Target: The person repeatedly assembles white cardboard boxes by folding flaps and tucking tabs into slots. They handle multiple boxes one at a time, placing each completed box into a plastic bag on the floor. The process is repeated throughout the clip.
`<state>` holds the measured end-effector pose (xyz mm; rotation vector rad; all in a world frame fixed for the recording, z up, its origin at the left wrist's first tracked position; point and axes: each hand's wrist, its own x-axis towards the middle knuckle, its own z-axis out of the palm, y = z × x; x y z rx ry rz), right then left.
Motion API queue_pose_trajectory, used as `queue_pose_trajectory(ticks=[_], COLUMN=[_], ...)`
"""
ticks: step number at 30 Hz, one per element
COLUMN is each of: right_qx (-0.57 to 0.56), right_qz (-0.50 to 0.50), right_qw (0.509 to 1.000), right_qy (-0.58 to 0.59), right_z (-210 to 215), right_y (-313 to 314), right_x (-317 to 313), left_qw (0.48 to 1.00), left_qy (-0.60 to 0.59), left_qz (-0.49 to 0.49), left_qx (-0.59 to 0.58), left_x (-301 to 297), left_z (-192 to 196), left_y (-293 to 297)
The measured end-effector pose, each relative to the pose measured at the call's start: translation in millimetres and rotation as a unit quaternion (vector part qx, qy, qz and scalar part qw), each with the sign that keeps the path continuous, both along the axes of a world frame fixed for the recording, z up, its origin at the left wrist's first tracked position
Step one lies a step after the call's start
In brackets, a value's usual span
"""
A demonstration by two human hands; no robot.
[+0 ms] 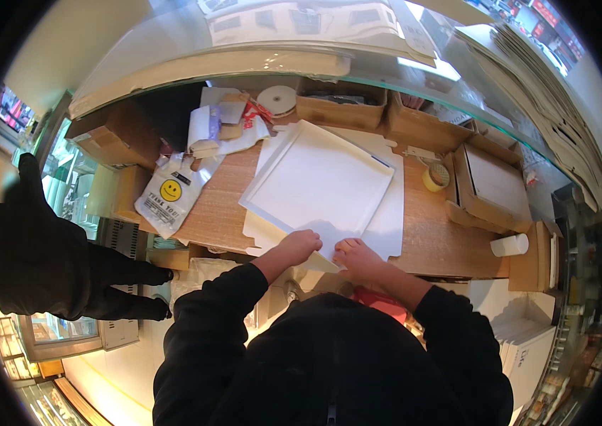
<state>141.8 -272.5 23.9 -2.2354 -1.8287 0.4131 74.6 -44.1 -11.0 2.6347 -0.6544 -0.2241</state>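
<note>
A large flat white cardboard box piece lies tilted on the wooden counter, on top of other white sheets. My left hand presses on the near edge of the white card, fingers curled over it. My right hand rests just beside it on the same near edge, fingers bent on the card's corner. Both black sleeves come up from the lower edge.
A white plastic bag with a yellow smiley face hangs off the counter's left end. A roll of yellow tape, brown cardboard boxes, a white ribbon spool and a white cup stand around. A person in black stands at left.
</note>
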Motion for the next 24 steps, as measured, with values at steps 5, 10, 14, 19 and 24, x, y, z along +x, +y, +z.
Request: queue_pose_trajectory(ticks=[5,10,14,19,24], right_qx=[-0.021,0.008,0.033,0.068,0.099], right_qz=[0.080,0.095,0.089,0.064,0.018], right_qw=[0.997,0.994,0.994,0.995,0.995], right_qy=[-0.008,0.043,0.049,0.040,-0.011], right_z=[5.0,-2.5,4.8,8.8,-13.6], right_y=[8.4,11.6,-6.2,-9.8,16.0], right_x=[23.2,27.5,26.3,17.0,-6.6], left_qw=[0.998,0.997,0.998,0.997,0.993], left_qy=[0.041,0.046,0.034,0.013,0.007], left_qz=[0.029,0.047,0.060,0.079,0.121], left_qx=[0.040,0.036,0.012,-0.016,-0.008], left_x=[2.3,1.1,-2.1,-5.1,-9.0], left_z=[4.7,4.9,-0.5,-2.8,-5.1], left_y=[-3.5,-3.7,-2.7,-6.6,-12.6])
